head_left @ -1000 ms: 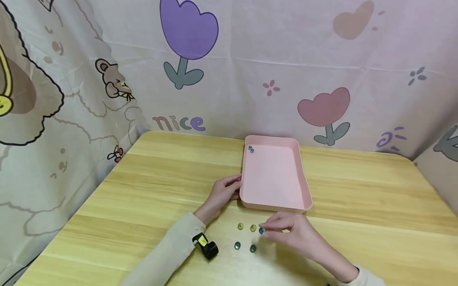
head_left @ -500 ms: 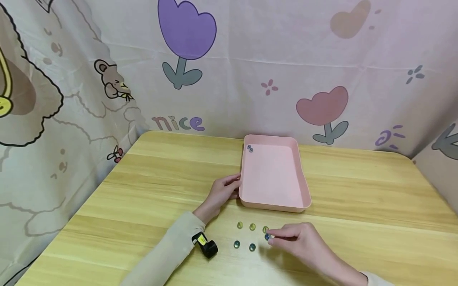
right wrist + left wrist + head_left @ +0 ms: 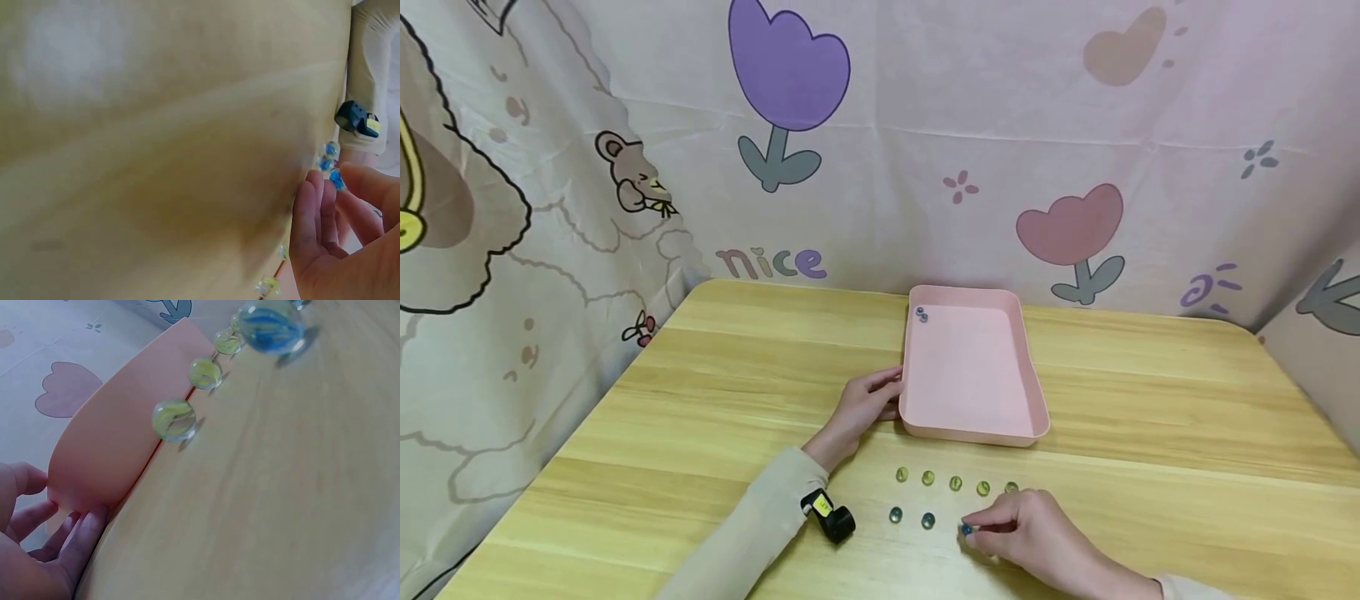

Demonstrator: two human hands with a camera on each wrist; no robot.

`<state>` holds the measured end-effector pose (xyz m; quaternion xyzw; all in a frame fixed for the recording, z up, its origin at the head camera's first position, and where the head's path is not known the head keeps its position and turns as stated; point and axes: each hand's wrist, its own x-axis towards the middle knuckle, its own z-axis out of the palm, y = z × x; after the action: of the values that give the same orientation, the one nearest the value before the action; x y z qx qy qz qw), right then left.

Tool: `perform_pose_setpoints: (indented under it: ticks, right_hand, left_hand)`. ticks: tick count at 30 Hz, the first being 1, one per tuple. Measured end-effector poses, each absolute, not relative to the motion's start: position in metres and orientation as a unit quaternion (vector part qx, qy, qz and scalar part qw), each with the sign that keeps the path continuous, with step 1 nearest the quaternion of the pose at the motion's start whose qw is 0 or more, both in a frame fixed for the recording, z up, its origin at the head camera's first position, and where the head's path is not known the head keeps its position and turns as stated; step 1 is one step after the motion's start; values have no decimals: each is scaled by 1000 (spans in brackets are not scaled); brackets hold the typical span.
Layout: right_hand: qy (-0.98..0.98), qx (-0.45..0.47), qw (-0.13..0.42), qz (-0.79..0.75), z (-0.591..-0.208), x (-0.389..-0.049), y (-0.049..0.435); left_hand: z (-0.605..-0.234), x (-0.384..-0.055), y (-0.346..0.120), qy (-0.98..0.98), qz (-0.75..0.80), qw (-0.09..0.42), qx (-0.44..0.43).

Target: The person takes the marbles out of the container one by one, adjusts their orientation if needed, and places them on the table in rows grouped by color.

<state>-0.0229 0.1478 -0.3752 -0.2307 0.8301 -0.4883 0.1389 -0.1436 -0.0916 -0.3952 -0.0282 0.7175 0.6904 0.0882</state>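
My right hand (image 3: 1037, 533) pinches a blue marble (image 3: 967, 529) between thumb and fingertip, low over the table. To its left sit two blue marbles (image 3: 928, 521) with clear glass around the colour. Behind them runs a row of several yellow-green marbles (image 3: 956, 482), the rightmost partly hidden by my right hand. My left hand (image 3: 861, 408) rests its fingers against the outside of the left wall of a pink tray (image 3: 970, 436). In the left wrist view, those fingertips touch the tray wall (image 3: 119, 431) near its rim. Two small bluish marbles (image 3: 922, 315) lie in the tray's far left corner.
The wooden table (image 3: 760, 358) meets a printed curtain (image 3: 880, 167) at the back and left. A black wrist camera (image 3: 831, 517) is strapped on the left sleeve, left of the blue marbles.
My right hand has carried the blue marble toward the near side, from the yellow-green row to beside the two blue marbles. More of the yellow-green row shows. My left hand stays at the tray.
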Motion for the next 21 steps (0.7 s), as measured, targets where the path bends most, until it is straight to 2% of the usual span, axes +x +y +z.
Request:
perform_pose_setpoints:
  ticks: [14, 21]
  right_hand:
    - [857, -246, 103, -442, -382, -21, 143]
    - [870, -235, 116, -418, -380, -22, 138]
  left_hand:
    - [-393, -144, -92, 711, 697, 86, -33]
    - [-396, -144, -92, 716, 691, 91, -34]
